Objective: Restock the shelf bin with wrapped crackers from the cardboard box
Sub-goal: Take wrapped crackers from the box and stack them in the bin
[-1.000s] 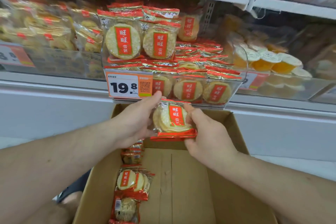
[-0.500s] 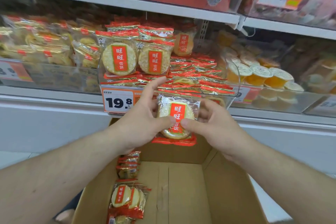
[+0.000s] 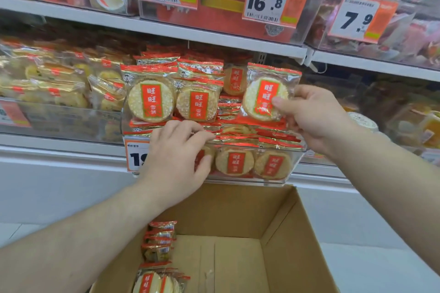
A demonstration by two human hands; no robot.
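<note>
A clear shelf bin (image 3: pixel 296 162) holds wrapped round crackers in red and gold packets; two packets (image 3: pixel 152 100) stand upright at its left and several lie flat. My right hand (image 3: pixel 316 119) pinches one wrapped cracker (image 3: pixel 262 95) upright above the bin's right half. My left hand (image 3: pixel 176 157) curls its fingers over the bin's front rim onto the flat packets, with the thumb on the outer face, and covers part of the price tag. Below stands the open cardboard box (image 3: pixel 281 223), with several packets (image 3: pixel 158 245) along its left wall.
To the left is a bin of other gold-wrapped crackers (image 3: pixel 59 88); a blurred bin of orange cups (image 3: pixel 419 126) is on the right. The shelf above (image 3: pixel 214 33) carries bins tagged 9.8, 16.8 and 7.9, close over the cracker bin.
Both hands held the packet low over the box. The left hand let go and moved to the bin's front rim. The right hand lifted the packet up and right, above the bin.
</note>
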